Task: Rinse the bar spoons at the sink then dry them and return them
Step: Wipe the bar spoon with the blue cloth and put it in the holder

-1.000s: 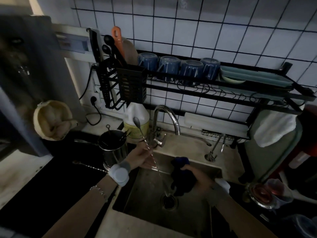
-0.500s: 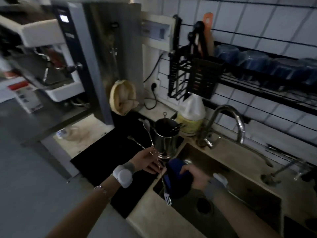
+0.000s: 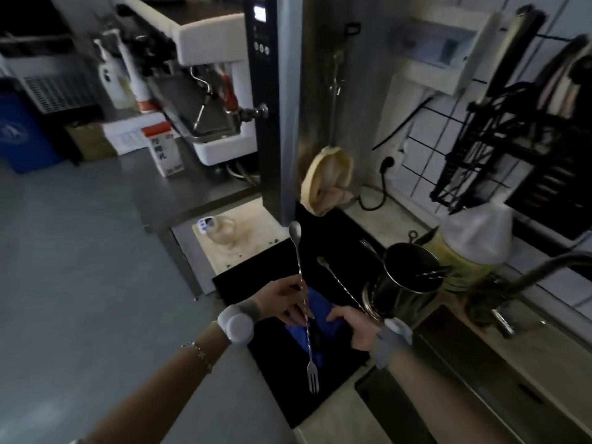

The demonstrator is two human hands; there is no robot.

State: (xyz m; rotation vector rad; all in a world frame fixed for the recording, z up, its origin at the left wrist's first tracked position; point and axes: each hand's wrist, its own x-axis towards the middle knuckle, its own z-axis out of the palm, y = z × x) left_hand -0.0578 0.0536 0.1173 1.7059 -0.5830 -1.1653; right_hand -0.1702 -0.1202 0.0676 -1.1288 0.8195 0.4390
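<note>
Bar spoon [image 3: 303, 302], twisted stem upright, fork end down, pinched mid-stem by left hand [image 3: 282, 299]; right hand [image 3: 354, 325] grips blue cloth [image 3: 320, 312] over black mat [image 3: 320, 402].

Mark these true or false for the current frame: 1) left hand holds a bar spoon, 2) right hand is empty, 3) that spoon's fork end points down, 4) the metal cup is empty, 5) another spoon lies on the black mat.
1) True: the left hand pinches the bar spoon mid-shaft.
2) False: the right hand holds a blue cloth.
3) True: fork end down, bowl up.
4) False: the metal cup holds utensils.
5) True: a second spoon lies on the black mat.
</note>
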